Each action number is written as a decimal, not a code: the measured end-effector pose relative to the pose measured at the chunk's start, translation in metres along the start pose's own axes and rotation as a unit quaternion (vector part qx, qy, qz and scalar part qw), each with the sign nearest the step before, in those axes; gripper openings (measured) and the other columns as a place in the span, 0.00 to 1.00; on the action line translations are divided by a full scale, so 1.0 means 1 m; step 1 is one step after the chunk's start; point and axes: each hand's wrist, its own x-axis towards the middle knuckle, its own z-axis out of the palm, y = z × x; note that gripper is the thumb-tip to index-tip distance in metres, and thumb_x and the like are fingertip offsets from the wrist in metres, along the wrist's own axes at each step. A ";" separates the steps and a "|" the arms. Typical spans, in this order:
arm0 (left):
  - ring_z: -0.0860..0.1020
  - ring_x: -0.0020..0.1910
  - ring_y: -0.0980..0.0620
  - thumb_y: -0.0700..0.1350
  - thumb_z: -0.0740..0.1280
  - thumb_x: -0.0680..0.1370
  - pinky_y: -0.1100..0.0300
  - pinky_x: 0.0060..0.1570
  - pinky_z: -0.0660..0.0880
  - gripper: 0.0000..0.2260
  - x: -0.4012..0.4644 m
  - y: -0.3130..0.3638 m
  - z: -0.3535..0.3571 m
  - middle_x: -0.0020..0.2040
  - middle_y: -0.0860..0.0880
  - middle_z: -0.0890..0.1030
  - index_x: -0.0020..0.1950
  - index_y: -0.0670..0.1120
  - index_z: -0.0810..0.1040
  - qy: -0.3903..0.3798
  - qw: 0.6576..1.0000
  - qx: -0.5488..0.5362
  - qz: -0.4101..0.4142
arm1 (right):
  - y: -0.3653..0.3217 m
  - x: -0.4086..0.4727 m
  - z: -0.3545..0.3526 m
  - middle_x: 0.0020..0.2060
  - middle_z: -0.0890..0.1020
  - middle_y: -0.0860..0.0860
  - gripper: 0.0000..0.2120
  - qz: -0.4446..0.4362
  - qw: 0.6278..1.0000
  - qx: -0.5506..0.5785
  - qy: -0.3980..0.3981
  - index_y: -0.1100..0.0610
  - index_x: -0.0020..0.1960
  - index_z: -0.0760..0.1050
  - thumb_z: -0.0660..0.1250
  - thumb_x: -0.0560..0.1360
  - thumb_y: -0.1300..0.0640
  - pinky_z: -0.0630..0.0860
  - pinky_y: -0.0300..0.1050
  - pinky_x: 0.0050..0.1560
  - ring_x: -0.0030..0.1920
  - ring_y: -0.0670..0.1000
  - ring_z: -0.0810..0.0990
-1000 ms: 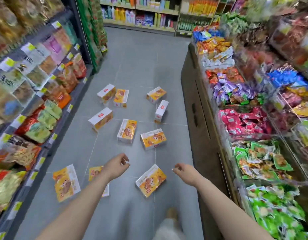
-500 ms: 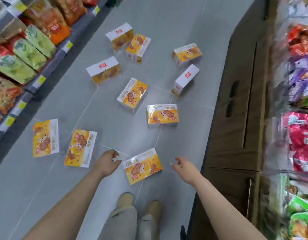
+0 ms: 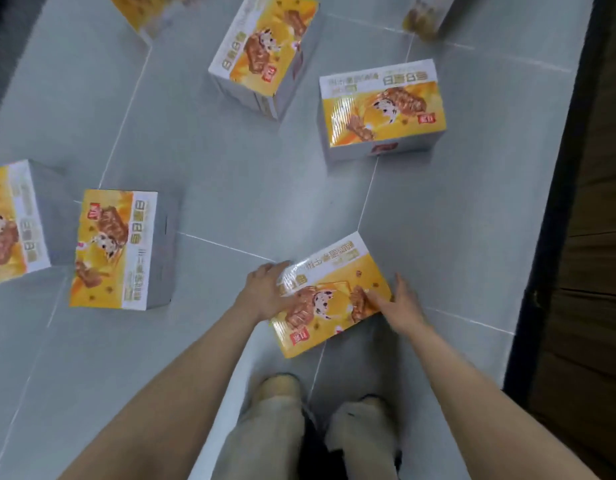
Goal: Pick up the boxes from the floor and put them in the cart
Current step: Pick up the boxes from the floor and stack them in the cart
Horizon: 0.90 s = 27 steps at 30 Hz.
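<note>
Several yellow-and-white snack boxes lie on the grey tiled floor. The nearest box (image 3: pixel 329 292) lies flat just ahead of my feet. My left hand (image 3: pixel 266 292) presses against its left edge, thumb on top. My right hand (image 3: pixel 400 304) touches its right edge with the fingers spread. The box still rests on the floor. Another box (image 3: pixel 381 109) lies beyond it, one (image 3: pixel 261 53) further up, one (image 3: pixel 117 249) at the left and one (image 3: pixel 8 223) at the far left edge. No cart is in view.
A dark wooden shelf base (image 3: pixel 590 237) runs along the right side. My two feet in beige shoes (image 3: pixel 278 393) stand just behind the nearest box. Parts of more boxes (image 3: pixel 426 15) show at the top edge.
I have bent down, so the floor and boxes look much closer. Both hands have moved from hovering apart to touching the sides of the nearest box.
</note>
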 end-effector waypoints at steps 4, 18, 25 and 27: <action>0.70 0.68 0.47 0.63 0.68 0.57 0.55 0.69 0.62 0.44 0.024 0.008 0.002 0.68 0.49 0.72 0.72 0.56 0.63 -0.038 0.999 -0.038 0.010 | 0.006 0.022 0.026 0.62 0.76 0.57 0.31 0.010 0.996 0.078 0.041 0.58 0.66 0.67 0.73 0.69 0.46 0.70 0.55 0.65 0.65 0.59 0.72; 0.75 0.58 0.51 0.56 0.74 0.56 0.59 0.59 0.70 0.42 -0.215 0.126 -0.129 0.61 0.52 0.76 0.69 0.55 0.67 0.002 0.986 -0.153 0.068 | -0.093 -0.218 -0.129 0.60 0.75 0.57 0.28 -0.031 0.991 0.111 0.063 0.56 0.63 0.67 0.74 0.69 0.47 0.74 0.51 0.59 0.59 0.57 0.75; 0.74 0.58 0.52 0.50 0.79 0.60 0.61 0.55 0.67 0.41 -0.354 0.222 -0.224 0.57 0.54 0.75 0.70 0.51 0.67 0.045 0.982 -0.104 0.154 | -0.155 -0.383 -0.235 0.61 0.73 0.58 0.32 -0.077 0.971 0.170 0.147 0.57 0.67 0.66 0.75 0.68 0.50 0.74 0.49 0.58 0.58 0.57 0.76; 0.75 0.60 0.50 0.53 0.78 0.57 0.58 0.58 0.69 0.42 -0.376 0.243 -0.237 0.59 0.53 0.76 0.69 0.52 0.68 0.036 0.980 -0.095 0.169 | -0.158 -0.414 -0.252 0.60 0.73 0.60 0.31 -0.077 0.966 0.182 0.169 0.58 0.65 0.67 0.75 0.68 0.51 0.74 0.48 0.57 0.59 0.58 0.75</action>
